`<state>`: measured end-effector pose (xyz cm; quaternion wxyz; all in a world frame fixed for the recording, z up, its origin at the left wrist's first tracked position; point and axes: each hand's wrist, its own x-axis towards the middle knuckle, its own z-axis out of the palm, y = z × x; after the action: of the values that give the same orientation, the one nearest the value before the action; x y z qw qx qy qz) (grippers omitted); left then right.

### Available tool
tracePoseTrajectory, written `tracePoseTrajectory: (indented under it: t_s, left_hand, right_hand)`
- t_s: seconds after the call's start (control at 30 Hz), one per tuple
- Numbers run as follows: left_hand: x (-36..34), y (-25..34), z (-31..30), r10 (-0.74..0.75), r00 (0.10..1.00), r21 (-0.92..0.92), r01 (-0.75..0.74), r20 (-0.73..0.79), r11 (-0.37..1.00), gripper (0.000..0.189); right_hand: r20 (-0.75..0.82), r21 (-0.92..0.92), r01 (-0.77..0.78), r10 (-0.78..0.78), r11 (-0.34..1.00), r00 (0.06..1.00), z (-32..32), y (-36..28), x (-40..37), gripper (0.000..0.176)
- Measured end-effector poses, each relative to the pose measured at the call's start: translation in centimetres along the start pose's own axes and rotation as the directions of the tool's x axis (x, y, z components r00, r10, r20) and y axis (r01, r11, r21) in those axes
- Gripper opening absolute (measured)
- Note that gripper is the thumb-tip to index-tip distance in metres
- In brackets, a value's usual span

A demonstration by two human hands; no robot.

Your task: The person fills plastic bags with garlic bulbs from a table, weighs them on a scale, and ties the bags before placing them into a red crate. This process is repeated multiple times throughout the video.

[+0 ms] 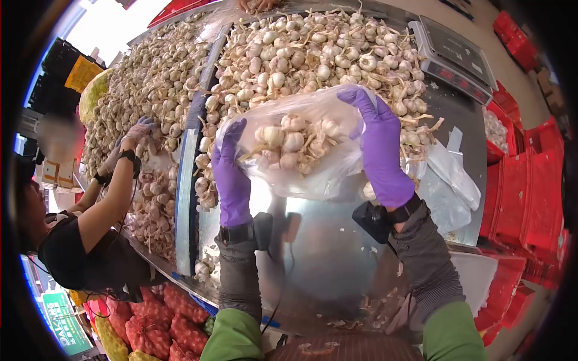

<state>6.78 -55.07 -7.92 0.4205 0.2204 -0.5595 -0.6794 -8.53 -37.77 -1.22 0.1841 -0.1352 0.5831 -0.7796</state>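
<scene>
A clear plastic bag (328,183) with several garlic bulbs (293,142) inside is held up over the near edge of the garlic heap (319,54). My left hand (232,171), in a purple glove, grips the bag's left side. On the opposite side, my right hand (380,141), gloved in purple too, has its fingers closed on the bag's upper right edge. Bag film partly hides the fingertips of both hands. Below the bag lies the shiny metal table (313,253) with small scraps of skin.
A digital scale (454,57) stands at the back right. Flat plastic bags (448,186) lie to the right, near stacked red crates (524,186). A metal divider (191,162) separates a second garlic pile, where a co-worker's gloved hands (137,131) are. Another person's hand (257,5) shows at the top.
</scene>
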Motion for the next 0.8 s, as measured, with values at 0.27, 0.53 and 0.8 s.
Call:
tracePoseTrajectory:
  t_s: [0.27, 0.53, 0.8]
  left_hand:
    - [-9.4, -0.6, 0.6, -0.284, 0.957, -0.065, 0.280, -0.062, 0.958, 0.031]
    - [-17.4, 9.2, 9.0, -0.352, 0.932, 0.003, 0.353, 0.081, 0.936, 0.028]
    - [-30.6, 11.7, 21.9, -0.431, 0.756, -0.180, 0.573, 0.492, 0.799, 0.027]
  right_hand:
    - [-0.242, -0.116, -0.119, 0.088, 0.986, 0.966, -5.2, 2.9, -8.9, 0.018]
    - [-0.367, 0.057, -0.143, 0.154, 0.988, 0.918, -12.8, -7.2, -17.9, 0.020]
    - [-0.625, -0.268, 0.039, -0.205, 0.963, 0.753, -26.5, -19.7, -28.6, 0.020]
